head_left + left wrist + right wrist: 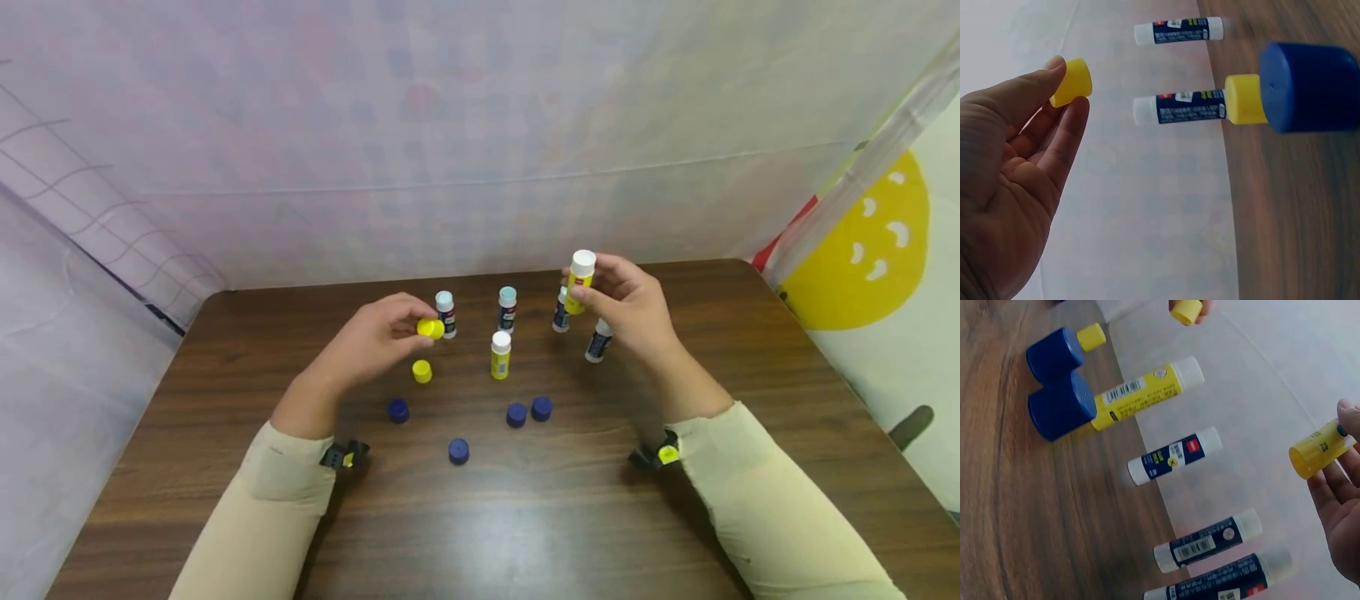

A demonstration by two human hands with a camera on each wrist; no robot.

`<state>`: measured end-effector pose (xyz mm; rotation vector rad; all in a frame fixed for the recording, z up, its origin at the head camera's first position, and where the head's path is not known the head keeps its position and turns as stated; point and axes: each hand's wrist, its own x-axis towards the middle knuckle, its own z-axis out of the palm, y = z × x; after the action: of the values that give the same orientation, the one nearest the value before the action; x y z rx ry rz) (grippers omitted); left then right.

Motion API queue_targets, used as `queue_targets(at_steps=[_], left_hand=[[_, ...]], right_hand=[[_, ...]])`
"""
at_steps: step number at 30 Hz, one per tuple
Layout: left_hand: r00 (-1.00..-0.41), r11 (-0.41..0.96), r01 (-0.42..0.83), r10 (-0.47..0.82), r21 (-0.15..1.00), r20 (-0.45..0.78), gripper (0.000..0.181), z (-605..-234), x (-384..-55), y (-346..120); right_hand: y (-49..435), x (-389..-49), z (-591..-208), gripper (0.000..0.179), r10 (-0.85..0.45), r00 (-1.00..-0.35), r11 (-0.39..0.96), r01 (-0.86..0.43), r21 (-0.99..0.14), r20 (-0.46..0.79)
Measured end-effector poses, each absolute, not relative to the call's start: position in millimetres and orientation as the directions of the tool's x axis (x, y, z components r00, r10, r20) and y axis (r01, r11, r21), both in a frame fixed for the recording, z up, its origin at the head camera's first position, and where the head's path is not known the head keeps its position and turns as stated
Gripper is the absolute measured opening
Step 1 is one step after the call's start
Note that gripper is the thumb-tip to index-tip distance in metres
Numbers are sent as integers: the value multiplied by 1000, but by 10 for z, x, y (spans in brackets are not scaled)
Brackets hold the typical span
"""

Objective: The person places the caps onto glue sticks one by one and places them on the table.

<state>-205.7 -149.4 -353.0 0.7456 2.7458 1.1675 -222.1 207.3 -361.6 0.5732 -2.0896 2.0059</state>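
Note:
Between thumb and fingertips, my left hand (pixel 371 342) pinches a yellow cap (pixel 1072 82) above the table's left side. My right hand (pixel 637 312) grips a yellow glue stick (pixel 578 287), upright and lifted, its white top bare. Another yellow glue stick (pixel 500 358) stands capless on the table between the hands. Below the left hand lies a second yellow cap (pixel 422 372). Several navy glue sticks stand behind, white tops bare: one (pixel 447 318) just beyond the left fingertips, one (pixel 507 315) in the middle, and two near the right hand, including one (pixel 597 343) partly hidden by it.
Several dark blue caps sit nearer the front: one (pixel 398 410) at left, one (pixel 458 452) closest to me, and a pair at right, including this cap (pixel 542 408). The brown wooden table (pixel 480 533) ends at a pale cloth wall (pixel 375 225).

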Motion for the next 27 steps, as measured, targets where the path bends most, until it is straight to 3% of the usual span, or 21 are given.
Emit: queue_targets(at_steps=[12,27], left_hand=[[-802,474,568,501,673,324,34,-3565,-1968,-1419],[-789,422,592,480,687,385,33,-3560,-1855,-1272]], right_hand=[[1870,-2132,-3667,34,-225,-895,74,-410,-909,385],[1808,-2034,-3667,36,-278,-887,229,-434,-871,369]])
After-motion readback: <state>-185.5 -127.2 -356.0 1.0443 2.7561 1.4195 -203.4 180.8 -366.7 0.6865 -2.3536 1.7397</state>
